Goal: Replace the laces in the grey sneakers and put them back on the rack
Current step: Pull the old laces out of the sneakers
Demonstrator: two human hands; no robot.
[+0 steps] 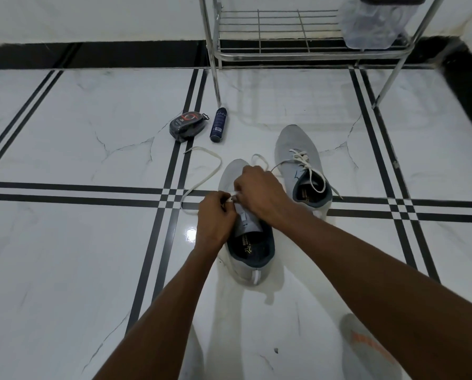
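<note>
Two grey sneakers stand on the tiled floor. The near sneaker [249, 250] points away from me, and a white lace [204, 174] runs from its eyelets in a loop across the floor to the left. My left hand [215, 218] pinches the lace end at the shoe's left eyelet row. Over the tongue, my right hand [259, 196] pinches the lace from the right. The far sneaker [297, 152] sits to the right, laced in white with loose ends. The metal rack [284, 50] stands behind them.
A dark shoe-polish sponge case [188, 126] and a dark blue spray can [218, 124] lie on the floor by the rack's left leg. A clear plastic container [371, 26] sits on the rack's lower shelf. A grey sock with orange print [366, 346] shows at bottom right.
</note>
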